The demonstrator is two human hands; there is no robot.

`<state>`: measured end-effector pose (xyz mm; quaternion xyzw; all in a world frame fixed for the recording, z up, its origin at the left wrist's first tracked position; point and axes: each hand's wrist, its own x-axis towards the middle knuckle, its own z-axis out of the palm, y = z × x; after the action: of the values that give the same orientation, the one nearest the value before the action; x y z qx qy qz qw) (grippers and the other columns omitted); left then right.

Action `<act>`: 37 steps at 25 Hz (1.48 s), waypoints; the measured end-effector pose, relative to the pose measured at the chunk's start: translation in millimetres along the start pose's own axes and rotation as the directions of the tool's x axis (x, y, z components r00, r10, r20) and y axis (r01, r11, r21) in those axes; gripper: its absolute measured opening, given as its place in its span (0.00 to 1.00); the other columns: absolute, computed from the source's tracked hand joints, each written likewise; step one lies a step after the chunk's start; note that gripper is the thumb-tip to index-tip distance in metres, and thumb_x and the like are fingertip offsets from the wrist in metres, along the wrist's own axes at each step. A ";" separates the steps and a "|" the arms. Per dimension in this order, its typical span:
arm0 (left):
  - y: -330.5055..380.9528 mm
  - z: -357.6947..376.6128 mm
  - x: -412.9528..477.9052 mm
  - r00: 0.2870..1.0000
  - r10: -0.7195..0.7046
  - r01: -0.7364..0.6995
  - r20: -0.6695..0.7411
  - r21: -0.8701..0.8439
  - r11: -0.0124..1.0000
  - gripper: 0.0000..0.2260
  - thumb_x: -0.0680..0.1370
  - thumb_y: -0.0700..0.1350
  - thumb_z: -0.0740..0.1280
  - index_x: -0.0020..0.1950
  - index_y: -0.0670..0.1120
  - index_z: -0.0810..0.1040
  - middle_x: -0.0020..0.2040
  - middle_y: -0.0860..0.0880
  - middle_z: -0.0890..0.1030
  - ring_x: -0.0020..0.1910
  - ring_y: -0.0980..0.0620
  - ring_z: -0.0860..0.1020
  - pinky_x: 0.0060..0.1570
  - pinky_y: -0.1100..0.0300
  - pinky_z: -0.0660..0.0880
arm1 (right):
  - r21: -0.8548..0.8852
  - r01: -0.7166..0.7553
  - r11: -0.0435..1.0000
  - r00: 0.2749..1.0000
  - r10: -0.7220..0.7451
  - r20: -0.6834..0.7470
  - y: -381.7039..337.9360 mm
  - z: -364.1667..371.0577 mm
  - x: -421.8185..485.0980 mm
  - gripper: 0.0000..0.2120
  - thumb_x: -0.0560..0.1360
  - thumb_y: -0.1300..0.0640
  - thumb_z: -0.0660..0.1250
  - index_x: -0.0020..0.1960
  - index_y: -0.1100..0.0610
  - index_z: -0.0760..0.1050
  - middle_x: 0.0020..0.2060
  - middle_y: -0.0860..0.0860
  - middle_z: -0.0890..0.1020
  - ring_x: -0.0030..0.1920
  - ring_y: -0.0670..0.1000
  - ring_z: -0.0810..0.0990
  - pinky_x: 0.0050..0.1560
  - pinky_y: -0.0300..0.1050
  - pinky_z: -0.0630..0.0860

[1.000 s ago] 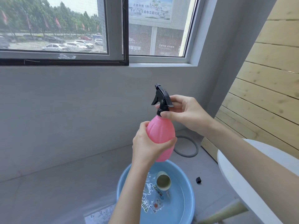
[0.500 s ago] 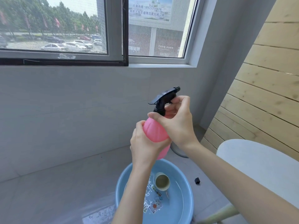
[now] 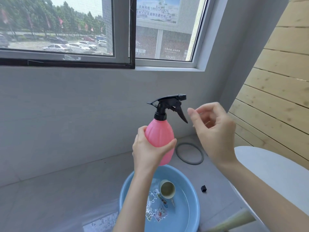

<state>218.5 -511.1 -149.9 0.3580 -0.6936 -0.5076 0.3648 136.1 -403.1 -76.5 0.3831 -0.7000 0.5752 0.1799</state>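
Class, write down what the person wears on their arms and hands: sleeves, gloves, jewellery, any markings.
The left hand and right hand are ungloved. The left forearm and right forearm are bare to the picture's edge, with no sleeve or cuff. No ring, watch, bracelet or marking shows.

1 spray btl, 1 basin, 1 cup, 1 ring, 1 blk cap

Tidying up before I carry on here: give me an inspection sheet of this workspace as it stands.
Surface: grey tiled floor.
Job's things: pink spray bottle, upright, black trigger head fitted.
Clutter: blue basin holding a cup; grey ring and small black cap on floor.
Hands: left hand grips bottle body; right hand beside trigger, fingers loosely curled, touching nothing.
Cables: nothing seen.
Surroundings: window, wood-panelled wall, white table at right.
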 end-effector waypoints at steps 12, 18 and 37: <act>3.1 4.5 -3.6 0.999 0.007 -0.007 0.036 0.019 1.000 0.32 0.60 0.60 0.78 0.57 0.57 0.67 0.53 0.57 0.75 0.54 0.54 0.74 0.53 0.54 0.75 | 0.061 -0.143 0.988 0.910 0.106 0.401 -14.0 10.1 -0.5 0.10 0.71 0.49 0.74 0.43 0.55 0.79 0.33 0.48 0.84 0.36 0.46 0.84 0.43 0.46 0.81; 4.4 0.4 -2.5 0.998 0.035 -0.035 0.044 0.011 0.999 0.31 0.60 0.59 0.79 0.56 0.57 0.68 0.51 0.58 0.75 0.53 0.54 0.74 0.54 0.51 0.75 | -0.081 -0.191 0.978 0.925 0.207 0.319 -8.2 0.8 28.1 0.13 0.78 0.48 0.65 0.60 0.52 0.75 0.48 0.47 0.83 0.47 0.45 0.81 0.55 0.51 0.78; 7.0 -0.9 -3.7 0.997 0.030 -0.031 0.071 0.020 0.999 0.32 0.59 0.60 0.78 0.58 0.58 0.67 0.53 0.58 0.75 0.53 0.55 0.74 0.54 0.52 0.75 | -0.018 -0.179 0.984 0.847 0.163 0.505 -8.5 25.9 34.9 0.47 0.67 0.55 0.78 0.77 0.51 0.53 0.60 0.46 0.76 0.59 0.42 0.75 0.64 0.36 0.69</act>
<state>220.2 -506.7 -143.4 0.3331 -0.7166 -0.5070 0.3441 124.9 -439.4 -53.7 0.4589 -0.7452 0.4791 -0.0672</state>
